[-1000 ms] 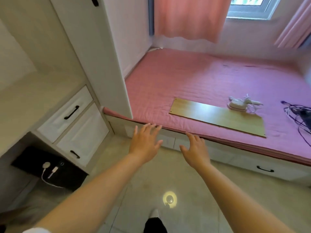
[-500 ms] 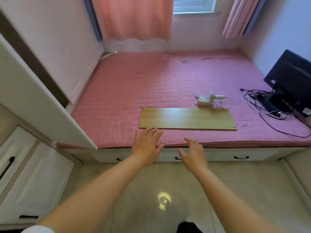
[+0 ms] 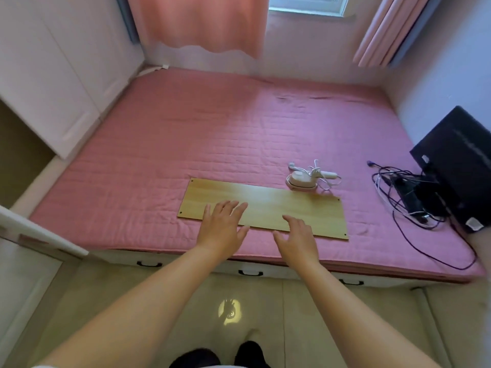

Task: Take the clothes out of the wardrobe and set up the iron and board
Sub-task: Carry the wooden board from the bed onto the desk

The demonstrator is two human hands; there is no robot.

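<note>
A flat wooden board (image 3: 279,205) lies on the pink bed (image 3: 212,134) near its front edge. A small white iron (image 3: 301,181) with a coiled white cord rests on the bed just behind the board's right end. My left hand (image 3: 221,229) is stretched out with fingers spread over the board's left half. My right hand (image 3: 299,239) is spread too, over the board's front edge. Neither hand holds anything. The white wardrobe (image 3: 53,75) stands at the left with its doors shut; no clothes are visible.
A black monitor (image 3: 457,166) and tangled dark cables (image 3: 403,197) lie at the bed's right side. White drawers with black handles (image 3: 249,273) run under the bed. A white cabinet door edge (image 3: 39,232) juts in at the left. Tiled floor (image 3: 318,328) is below me.
The view has swung right from the cabinet drawers toward the bed and moved closer. Both empty hands have advanced from before the bed's edge to over the board.
</note>
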